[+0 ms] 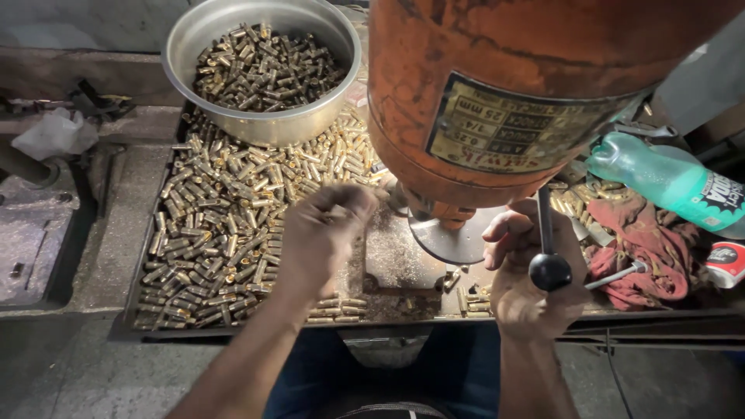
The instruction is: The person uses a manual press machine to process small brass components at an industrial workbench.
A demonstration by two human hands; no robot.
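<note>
A big orange press machine (497, 93) fills the upper right, with a round metal base plate (450, 237) under its spindle. My left hand (326, 229) reaches toward that spindle, fingers pinched together as if on a small brass piece; the piece itself is hidden. My right hand (528, 271) is wrapped around the lever with the black ball knob (549, 271). A heap of small brass cylinders (225, 225) covers the tray to the left of my left hand.
A steel bowl (198, 35) full of brass cylinders stands at the back of the tray. A red rag (644, 244), a green plastic bottle (660, 174) and a small red-and-white container (725, 264) lie at the right. A grey metal bench (35, 233) sits left.
</note>
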